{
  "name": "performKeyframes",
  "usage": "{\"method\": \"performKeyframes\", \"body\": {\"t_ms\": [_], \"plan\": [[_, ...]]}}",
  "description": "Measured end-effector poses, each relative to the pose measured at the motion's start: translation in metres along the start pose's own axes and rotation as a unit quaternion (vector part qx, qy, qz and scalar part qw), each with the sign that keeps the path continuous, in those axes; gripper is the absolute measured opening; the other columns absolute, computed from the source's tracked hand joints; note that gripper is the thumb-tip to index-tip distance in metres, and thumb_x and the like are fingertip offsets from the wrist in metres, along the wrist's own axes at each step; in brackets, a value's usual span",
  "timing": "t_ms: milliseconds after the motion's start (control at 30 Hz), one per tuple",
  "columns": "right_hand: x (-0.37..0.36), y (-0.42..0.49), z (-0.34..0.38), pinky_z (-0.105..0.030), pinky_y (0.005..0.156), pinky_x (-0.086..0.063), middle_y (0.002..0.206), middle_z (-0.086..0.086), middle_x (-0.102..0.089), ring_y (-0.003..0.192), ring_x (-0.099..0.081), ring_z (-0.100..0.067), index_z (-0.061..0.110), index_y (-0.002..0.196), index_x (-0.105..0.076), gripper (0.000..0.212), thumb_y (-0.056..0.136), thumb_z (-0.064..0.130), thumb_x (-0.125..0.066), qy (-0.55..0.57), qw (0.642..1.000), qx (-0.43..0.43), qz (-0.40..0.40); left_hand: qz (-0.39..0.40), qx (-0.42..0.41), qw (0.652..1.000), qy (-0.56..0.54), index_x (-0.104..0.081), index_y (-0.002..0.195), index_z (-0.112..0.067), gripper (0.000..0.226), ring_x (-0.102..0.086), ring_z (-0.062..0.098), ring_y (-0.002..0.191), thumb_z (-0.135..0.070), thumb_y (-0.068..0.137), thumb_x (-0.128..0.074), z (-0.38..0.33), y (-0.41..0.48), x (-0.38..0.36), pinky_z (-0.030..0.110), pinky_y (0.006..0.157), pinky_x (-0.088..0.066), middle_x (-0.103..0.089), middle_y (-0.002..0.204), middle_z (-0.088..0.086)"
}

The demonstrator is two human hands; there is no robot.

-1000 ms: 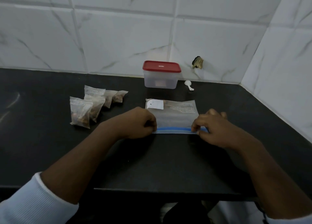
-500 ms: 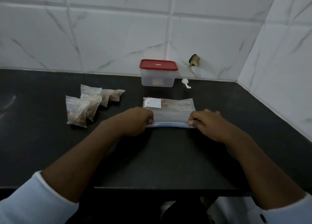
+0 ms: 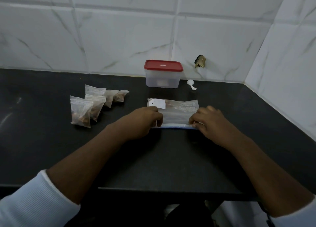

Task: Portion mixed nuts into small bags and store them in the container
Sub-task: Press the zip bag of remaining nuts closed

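Observation:
A large clear zip bag [image 3: 176,112] with a blue seal strip and a white label lies flat on the black counter [image 3: 162,158]. My left hand [image 3: 145,119] pinches its near left corner. My right hand [image 3: 207,122] pinches the near right corner at the seal. Several small filled bags of nuts [image 3: 92,107] stand in a cluster to the left. A clear container with a red lid [image 3: 163,74], shut, stands at the back against the wall. A small white scoop [image 3: 191,83] lies just right of it.
White marble tiles form the wall behind and to the right, meeting in a corner at the back right. A dark hole [image 3: 200,61] marks the back wall. The counter's front edge [image 3: 171,190] runs below my forearms.
The seal edge of the large bag has been pushed away from me and folded over, so the bag looks shorter. Both hands moved forward with it.

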State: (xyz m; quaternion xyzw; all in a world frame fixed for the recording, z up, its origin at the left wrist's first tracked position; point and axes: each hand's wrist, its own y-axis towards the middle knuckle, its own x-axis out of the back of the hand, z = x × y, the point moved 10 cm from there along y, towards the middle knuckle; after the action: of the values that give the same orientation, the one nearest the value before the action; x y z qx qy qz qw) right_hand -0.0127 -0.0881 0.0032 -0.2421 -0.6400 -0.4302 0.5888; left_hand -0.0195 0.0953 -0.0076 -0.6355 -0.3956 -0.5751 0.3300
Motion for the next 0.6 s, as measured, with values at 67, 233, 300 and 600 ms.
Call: {"method": "performKeyframes", "body": {"t_ms": [67,233,300,600], "plan": [[0.000,0.000,0.010,-0.038,0.085,-0.044,0.114,0.005,-0.064,0.104,-0.054,-0.019,0.027,0.113,-0.073,0.020,0.100,0.017,-0.062,-0.006,1.000,0.030,0.006,-0.002,0.007,1.000,-0.015,-0.067,0.112,-0.028,0.019,-0.057,0.016,0.115,-0.015,0.101,-0.061,0.001,-0.001,0.000,0.032,0.099,-0.050,-0.057,0.123,-0.005],[0.000,-0.005,0.006,-0.042,0.100,-0.026,0.116,0.016,-0.063,0.116,-0.047,-0.014,0.036,0.115,-0.070,0.022,0.102,0.031,-0.053,-0.026,1.000,0.015,-0.003,0.003,0.008,0.998,-0.057,-0.062,0.106,-0.028,0.018,-0.057,0.010,0.100,-0.045,0.101,-0.061,-0.002,-0.003,-0.001,0.032,0.090,-0.052,-0.058,0.109,-0.008],[-0.002,-0.004,0.004,-0.042,0.102,-0.024,0.116,0.017,-0.060,0.119,-0.043,-0.012,0.037,0.114,-0.067,0.020,0.103,0.041,-0.051,-0.016,1.000,0.002,0.014,0.004,0.014,0.998,-0.055,-0.062,0.104,-0.028,0.016,-0.058,0.012,0.103,-0.043,0.101,-0.062,-0.002,-0.001,-0.001,0.034,0.093,-0.052,-0.058,0.109,-0.009],[-0.001,0.004,-0.005,-0.037,0.091,-0.020,0.098,0.018,-0.062,0.108,-0.041,-0.008,0.036,0.101,-0.064,0.012,0.104,0.038,-0.052,-0.017,0.998,-0.051,-0.020,-0.013,0.070,0.997,-0.017,-0.059,0.108,-0.032,0.004,-0.060,0.019,0.109,-0.032,0.106,-0.055,0.012,0.012,-0.002,0.040,0.097,-0.047,-0.064,0.121,0.000]]}}
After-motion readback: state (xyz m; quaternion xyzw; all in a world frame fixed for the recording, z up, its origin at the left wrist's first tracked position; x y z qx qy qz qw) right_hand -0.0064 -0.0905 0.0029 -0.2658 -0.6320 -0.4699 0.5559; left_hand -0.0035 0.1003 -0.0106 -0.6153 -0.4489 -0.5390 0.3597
